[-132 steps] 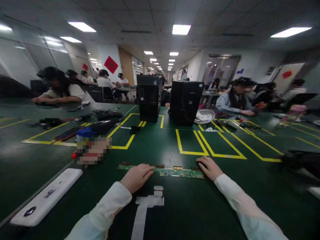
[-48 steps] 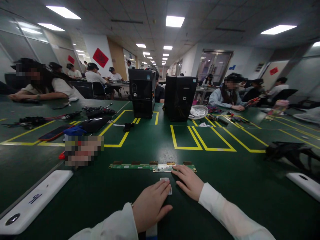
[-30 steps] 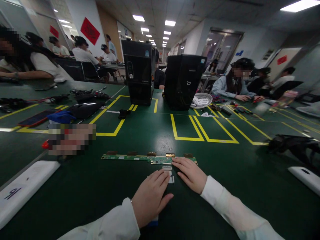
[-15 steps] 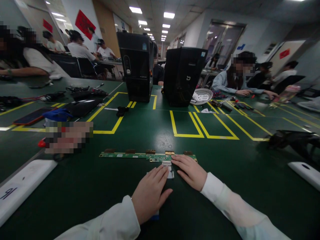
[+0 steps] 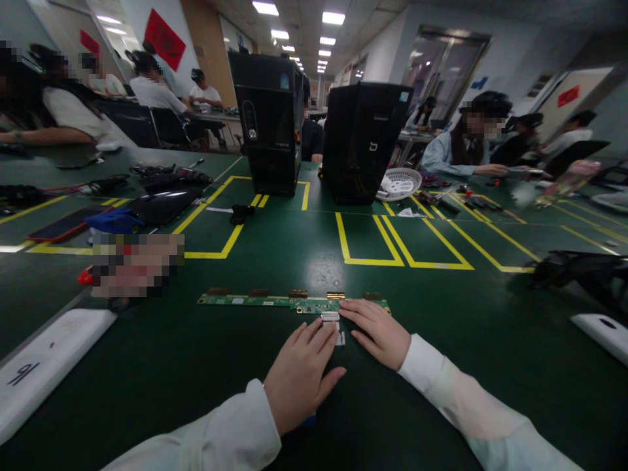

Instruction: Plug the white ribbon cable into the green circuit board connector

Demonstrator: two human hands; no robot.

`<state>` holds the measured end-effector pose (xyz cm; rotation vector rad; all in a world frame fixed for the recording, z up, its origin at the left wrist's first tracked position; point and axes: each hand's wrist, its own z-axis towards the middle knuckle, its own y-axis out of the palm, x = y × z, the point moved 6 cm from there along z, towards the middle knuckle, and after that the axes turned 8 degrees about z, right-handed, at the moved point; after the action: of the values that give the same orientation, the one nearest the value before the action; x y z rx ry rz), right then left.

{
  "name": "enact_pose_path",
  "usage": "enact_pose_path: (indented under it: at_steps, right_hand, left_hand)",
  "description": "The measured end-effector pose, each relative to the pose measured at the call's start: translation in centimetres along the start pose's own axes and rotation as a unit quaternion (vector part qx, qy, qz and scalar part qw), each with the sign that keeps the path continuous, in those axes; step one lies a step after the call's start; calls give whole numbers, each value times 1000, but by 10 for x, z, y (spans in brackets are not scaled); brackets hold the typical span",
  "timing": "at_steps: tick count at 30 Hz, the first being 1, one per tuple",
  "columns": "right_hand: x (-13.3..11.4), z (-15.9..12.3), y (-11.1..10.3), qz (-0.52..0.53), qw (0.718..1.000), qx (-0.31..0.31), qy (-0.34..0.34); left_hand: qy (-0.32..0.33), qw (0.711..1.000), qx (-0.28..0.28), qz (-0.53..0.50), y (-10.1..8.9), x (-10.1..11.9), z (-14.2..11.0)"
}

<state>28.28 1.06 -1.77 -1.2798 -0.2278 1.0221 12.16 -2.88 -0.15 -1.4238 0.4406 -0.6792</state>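
A long narrow green circuit board [image 5: 255, 301] lies flat on the green table mat [image 5: 196, 366] in front of me. A white flat ribbon cable [image 5: 336, 327] runs from the board's middle back under my hands. My left hand [image 5: 301, 373] lies flat on the cable, fingers stretched out toward the board. My right hand [image 5: 380, 330] rests flat beside it, fingertips touching the board's right part next to the cable's end. Both sleeves are white.
Two black computer towers [image 5: 267, 124] [image 5: 366, 140] stand at mid-table behind yellow floor-style markings [image 5: 366, 261]. White flat casings [image 5: 42, 369] [image 5: 601, 333] lie left and right. A white basket [image 5: 400, 183], tools and black gear [image 5: 579, 271] sit around; other people work at neighbouring places.
Since the earliest frame both hands came in from the board's ends to its middle. The cable's end slid forward up to the board. In the last half second little has moved.
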Motion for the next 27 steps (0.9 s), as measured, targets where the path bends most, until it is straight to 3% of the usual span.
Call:
enact_pose_path:
  at_steps: [10,27]
  right_hand:
    - [0,-1,0,2,1000,-11,-2]
    - [2,-1,-1,9,1000,-6,-5]
  left_hand:
    - [-5,1000,-17,25,1,7,1]
    - [-15,1000,10,21,2,7,1]
